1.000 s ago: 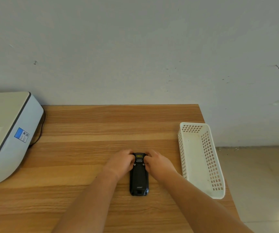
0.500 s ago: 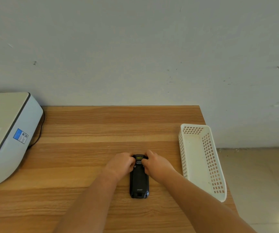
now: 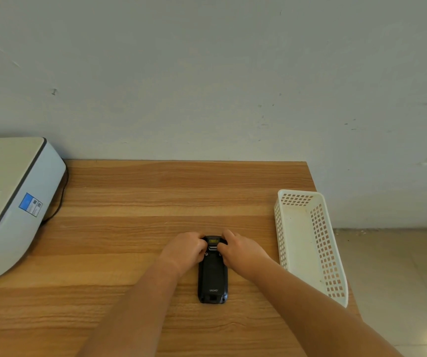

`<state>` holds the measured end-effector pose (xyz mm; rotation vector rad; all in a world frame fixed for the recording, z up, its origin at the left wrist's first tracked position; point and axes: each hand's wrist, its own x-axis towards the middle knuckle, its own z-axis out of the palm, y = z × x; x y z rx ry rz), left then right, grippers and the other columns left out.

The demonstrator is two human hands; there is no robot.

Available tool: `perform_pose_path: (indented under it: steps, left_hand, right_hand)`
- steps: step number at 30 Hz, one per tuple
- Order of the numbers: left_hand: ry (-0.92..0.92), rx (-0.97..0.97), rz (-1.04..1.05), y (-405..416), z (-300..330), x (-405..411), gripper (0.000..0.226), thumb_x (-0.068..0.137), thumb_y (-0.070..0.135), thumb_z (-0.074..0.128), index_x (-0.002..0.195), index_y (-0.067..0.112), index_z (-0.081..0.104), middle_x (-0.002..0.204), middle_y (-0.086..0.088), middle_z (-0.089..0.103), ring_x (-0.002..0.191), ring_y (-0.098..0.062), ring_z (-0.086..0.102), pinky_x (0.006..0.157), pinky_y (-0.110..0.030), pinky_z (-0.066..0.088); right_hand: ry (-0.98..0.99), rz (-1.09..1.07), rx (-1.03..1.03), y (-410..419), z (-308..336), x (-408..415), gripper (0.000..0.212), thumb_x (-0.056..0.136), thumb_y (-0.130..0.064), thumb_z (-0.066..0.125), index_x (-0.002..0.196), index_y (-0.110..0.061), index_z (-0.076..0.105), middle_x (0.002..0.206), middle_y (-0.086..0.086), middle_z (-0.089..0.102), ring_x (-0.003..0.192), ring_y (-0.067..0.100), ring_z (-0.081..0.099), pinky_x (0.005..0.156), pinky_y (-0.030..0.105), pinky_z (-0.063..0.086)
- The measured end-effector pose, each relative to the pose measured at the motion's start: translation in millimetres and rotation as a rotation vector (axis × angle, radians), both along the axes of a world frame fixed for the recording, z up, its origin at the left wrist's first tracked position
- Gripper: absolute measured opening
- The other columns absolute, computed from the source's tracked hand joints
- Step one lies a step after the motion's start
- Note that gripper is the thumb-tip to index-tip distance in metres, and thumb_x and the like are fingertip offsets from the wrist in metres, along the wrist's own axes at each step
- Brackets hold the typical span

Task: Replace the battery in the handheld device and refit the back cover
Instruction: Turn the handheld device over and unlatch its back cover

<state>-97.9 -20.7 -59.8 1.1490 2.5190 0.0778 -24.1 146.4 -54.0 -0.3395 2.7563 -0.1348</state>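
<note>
A pale grey painted wall (image 3: 207, 73) fills the upper half of the view, and against its foot stands the wood-grain laminate table (image 3: 135, 228), whose right edge gives way to a beige tiled floor (image 3: 397, 279). Taking the black rectangular handheld device (image 3: 212, 275) as the landmark, a large white and grey printer with a blue label (image 3: 9, 202) sits far to its left at the table's edge, with a thin black cable (image 3: 59, 202) curving down behind the printer's right side. To the right of the device, near the table's right edge, lies a long white perforated plastic basket (image 3: 307, 243), angled slightly and apart from the device. The device itself lies flat on the table, back face up, its long axis pointing away from the person, with small pale lettering near its near end and a small yellowish window at its far end. Both bare forearms reach in from the near edge toward the device. The left hand (image 3: 185, 249) is curled against the far left corner of the device, fingers bent in and pressing on it. The right hand (image 3: 242, 249) is likewise curled at the far right corner, its fingertips touching the device's top section. Neither hand lifts the device off the table.
</note>
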Motion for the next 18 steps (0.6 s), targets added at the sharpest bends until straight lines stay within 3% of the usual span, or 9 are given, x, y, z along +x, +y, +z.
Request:
perform_pose_path:
  steps: [7, 18]
  left_hand:
    - [0.002, 0.015, 0.015, 0, 2, 2, 0.025, 0.100, 0.026, 0.052, 0.116, 0.015, 0.068, 0.135, -0.002, 0.056, 0.117, -0.020, 0.056, 0.099, -0.033, 0.046]
    - [-0.025, 0.058, 0.042, -2, 4, 6, 0.023, 0.098, 0.025, 0.054, 0.113, 0.015, 0.069, 0.135, -0.001, 0.056, 0.117, -0.019, 0.056, 0.099, -0.031, 0.045]
  right_hand:
    - [0.059, 0.019, -0.021, 4, -8, 4, 0.024, 0.097, -0.020, 0.051, 0.118, -0.008, 0.054, 0.124, 0.013, 0.047, 0.098, 0.025, 0.054, 0.066, 0.033, 0.045]
    - [0.145, -0.015, -0.055, 8, -22, 11, 0.020, 0.098, -0.020, 0.052, 0.114, -0.012, 0.059, 0.122, 0.007, 0.053, 0.097, 0.022, 0.058, 0.072, 0.036, 0.056]
